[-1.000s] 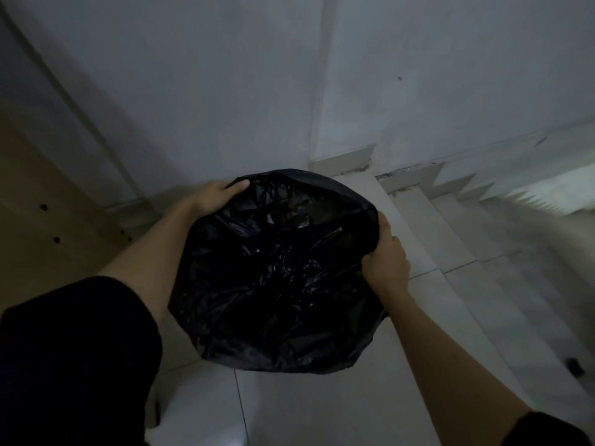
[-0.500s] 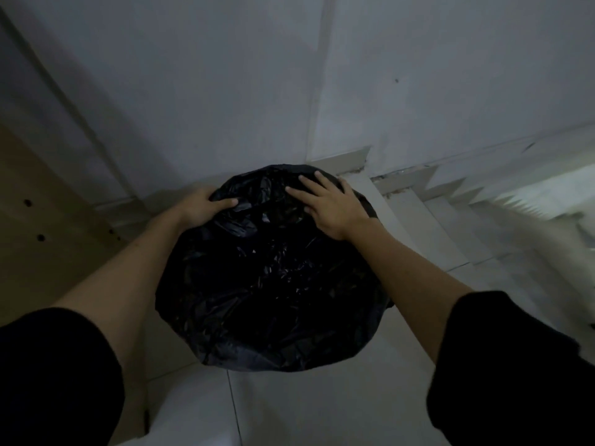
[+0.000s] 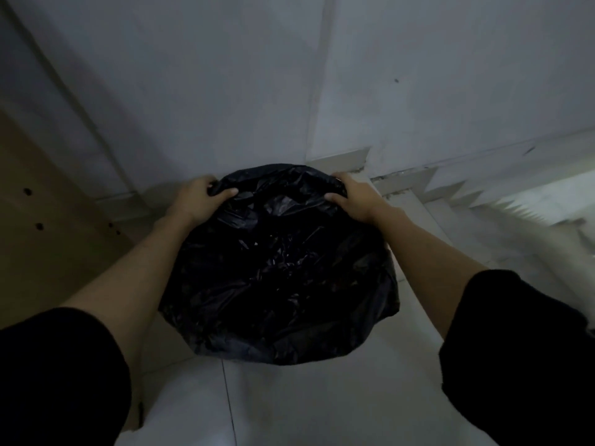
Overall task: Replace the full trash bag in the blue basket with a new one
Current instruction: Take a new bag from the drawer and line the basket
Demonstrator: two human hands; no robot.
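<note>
A black trash bag [image 3: 280, 268] covers a round container on the floor by the wall; the basket itself is hidden under the plastic. My left hand [image 3: 198, 197] grips the bag's far left edge, thumb pressed onto the plastic. My right hand [image 3: 354, 196] grips the far right edge the same way. The bag's skirt hangs down all round and its wrinkled middle sags inward.
A grey wall [image 3: 257, 91] stands right behind the bag. A wooden panel [image 3: 48, 220] with small holes is on the left. Stairs [image 3: 467, 201] go down on the right, close to the bag. Pale floor tiles [image 3: 306, 397] lie in front.
My right hand moved from the bag's right side, across its top, to its far right edge. My left hand closed tighter on the far left edge.
</note>
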